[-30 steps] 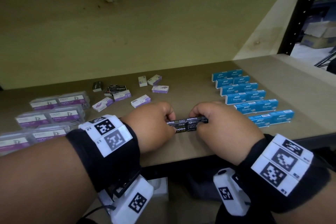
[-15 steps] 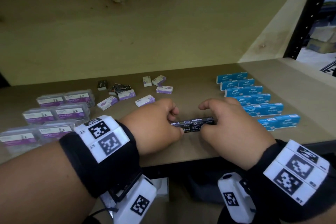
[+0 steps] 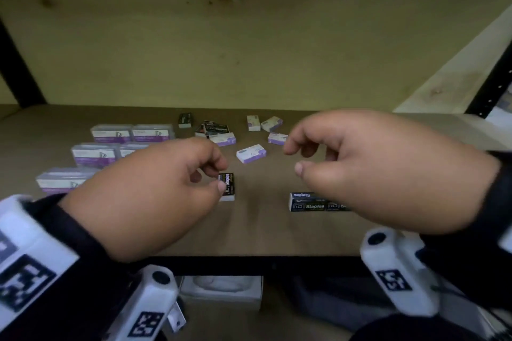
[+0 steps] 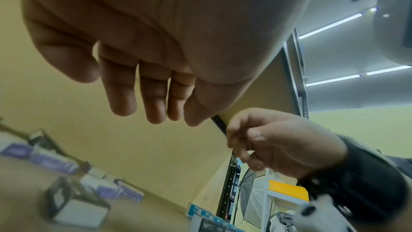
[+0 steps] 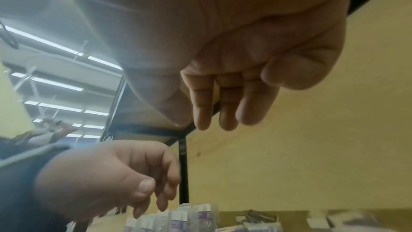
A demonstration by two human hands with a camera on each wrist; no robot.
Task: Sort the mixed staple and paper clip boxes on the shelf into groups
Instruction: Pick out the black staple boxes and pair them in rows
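Note:
Both hands hover over the wooden shelf (image 3: 263, 230) with loosely curled fingers and hold nothing. My left hand (image 3: 213, 178) hangs just left of a small black staples box (image 3: 229, 187) that stands on the shelf; the left wrist view shows its fingers (image 4: 153, 105) bare. My right hand (image 3: 294, 159) floats above a row of black staples boxes (image 3: 310, 202), partly hidden by it. Its fingers (image 5: 223, 108) are bare too. Small white-and-purple staple boxes (image 3: 250, 153) lie scattered behind the hands. More black boxes (image 3: 216, 129) sit at the back.
Clear paper clip boxes with purple labels (image 3: 94, 153) stand in rows on the left. Blue staple boxes (image 4: 196, 211) show only in the left wrist view, to the right. The yellow back wall (image 3: 249, 50) closes the shelf, with a black upright (image 3: 487, 86) at right.
Both hands have let go of the row of black staples boxes, lifted and moved apart. One black box now stands apart by the left thumb. The head view has shifted.

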